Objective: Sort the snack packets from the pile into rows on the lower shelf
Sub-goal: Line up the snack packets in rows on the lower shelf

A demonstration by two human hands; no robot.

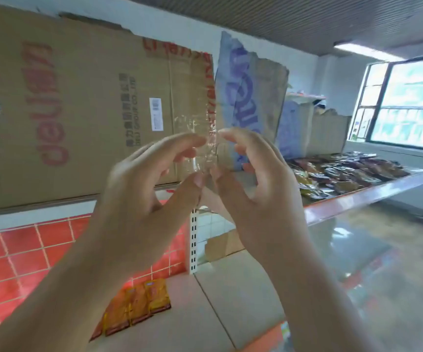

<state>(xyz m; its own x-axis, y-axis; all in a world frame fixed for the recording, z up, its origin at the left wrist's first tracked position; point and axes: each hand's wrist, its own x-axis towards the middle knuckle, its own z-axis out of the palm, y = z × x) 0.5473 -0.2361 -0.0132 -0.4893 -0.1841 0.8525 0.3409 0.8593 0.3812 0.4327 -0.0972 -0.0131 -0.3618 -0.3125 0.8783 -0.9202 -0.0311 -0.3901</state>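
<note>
1. The left hand [142, 189] and the right hand [258, 189] are hovering close together in front of the camera, fingers curled and thumb tips almost meeting. Between forefingers and thumbs they are pinching what looks like a crumpled clear film [206, 153], though its see-through surface is making the edges hard to trace. Neither hand is holding a packet.
2. By my reading, the sorting itself is idling at this point: a scrap of wrapping is being handled, and nothing is travelling from pile to row.
3. The next move is calling for dropping the film, reaching right to the pile for one packet, then bringing it down beside the row already begun.
4. The snack packets [345, 171] are lying in a loose, overlapping heap of dark, brown and yellow wrappers. They are sitting on the upper shelf [373, 196], to the right of the hands and behind its clear front rail.
5. The lower shelf [230, 288] is carrying a short row of orange packets [139, 306], lying side by side at its left end against the red tiled back.
6. Cardboard boxes [78, 110] are standing on the upper level behind the hands; their contents are not showing.
</note>
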